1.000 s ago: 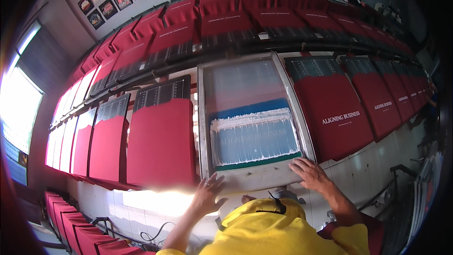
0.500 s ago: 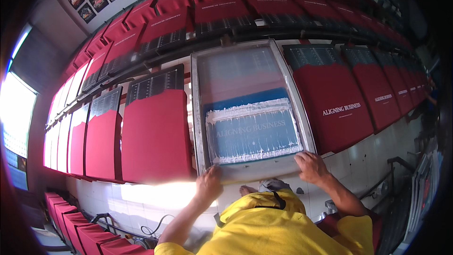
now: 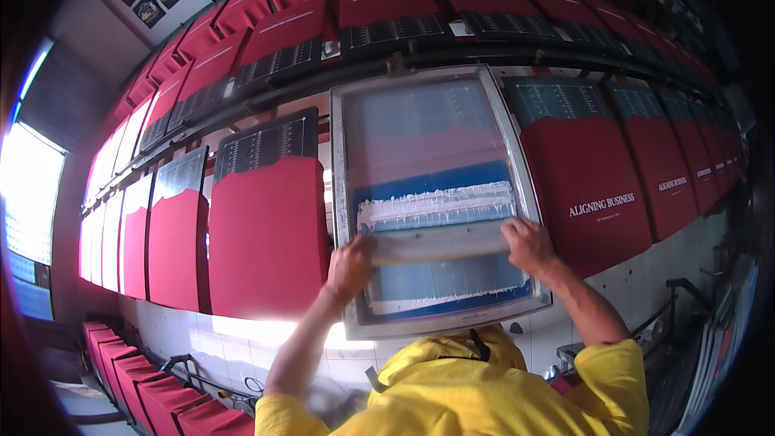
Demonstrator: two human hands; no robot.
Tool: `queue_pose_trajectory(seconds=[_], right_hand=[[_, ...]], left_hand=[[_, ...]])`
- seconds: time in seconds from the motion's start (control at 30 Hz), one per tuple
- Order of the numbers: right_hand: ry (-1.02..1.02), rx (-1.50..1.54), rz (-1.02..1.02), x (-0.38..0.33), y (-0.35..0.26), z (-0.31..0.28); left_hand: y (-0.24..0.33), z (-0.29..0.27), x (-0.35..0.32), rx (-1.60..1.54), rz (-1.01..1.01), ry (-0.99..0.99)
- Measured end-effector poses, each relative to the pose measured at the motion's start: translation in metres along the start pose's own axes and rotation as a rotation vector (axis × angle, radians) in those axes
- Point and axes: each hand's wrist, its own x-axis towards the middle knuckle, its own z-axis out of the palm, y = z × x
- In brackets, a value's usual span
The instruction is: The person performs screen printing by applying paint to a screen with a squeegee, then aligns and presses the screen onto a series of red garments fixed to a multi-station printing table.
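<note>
A silver-edged printing screen (image 3: 526,186) lies flat over one of the shirt boards in front of me. Across its mesh I hold a wide, pale-handled squeegee (image 3: 436,245) with both hands. My left hand (image 3: 350,265) grips its left end, and my right hand (image 3: 529,245) wraps round its right end. Beyond the squeegee runs a thick, uneven band of white ink (image 3: 440,203) on the blue stencil. A thinner streak of ink shows on the near side. The squeegee's blade is hidden beneath its handle. The board and cloth under the screen show only dimly through the mesh.
To the left, a plain red shirt (image 3: 266,234) covers a dark board (image 3: 269,142). At the right, a red shirt (image 3: 581,165) bears white lettering. Another long row of shirt-covered boards (image 3: 387,4) stands beyond a dark rail. Framed screens (image 3: 722,347) lean at the far right.
Both hands have moved the squeegee away from me, from the screen's near edge to about the middle of the stencil. The view has shifted slightly.
</note>
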Motion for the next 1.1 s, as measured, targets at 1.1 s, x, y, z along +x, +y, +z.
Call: queue_pose_trajectory(seconds=[1.1], right_hand=[[-0.057, 0.019, 0.011, 0.035, 0.016, -0.009]], left_hand=[[-0.006, -0.009, 0.026, 0.027, -0.023, -0.002]])
